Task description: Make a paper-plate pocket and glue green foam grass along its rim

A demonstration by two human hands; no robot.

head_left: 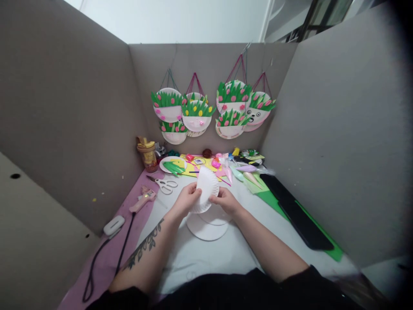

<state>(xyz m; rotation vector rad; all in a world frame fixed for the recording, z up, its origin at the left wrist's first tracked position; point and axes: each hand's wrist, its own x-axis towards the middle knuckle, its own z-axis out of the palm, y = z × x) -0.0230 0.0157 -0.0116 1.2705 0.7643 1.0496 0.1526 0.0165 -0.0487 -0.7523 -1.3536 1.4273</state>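
A white half paper plate (207, 189) with a fluted rim is held up between my two hands, tilted, its curved edge to the right. My left hand (188, 199) pinches its straight side, thumb on the front. On the fluted rim, lower right, the fingers of my right hand (227, 200) are closed. Below them a round white paper plate (206, 230) lies on the white table cover, with another white plate piece (217, 215) overlapping it and partly hidden by the held half.
Scissors (166, 185), a pink glue gun (143, 200) and its cord lie at left. Behind are a plate of green paper strips (174, 167), a brown cup (147, 156) and piping bags (237, 171). A black slab (297, 211) lies right. Finished plate baskets (198, 122) hang on the grey back wall.
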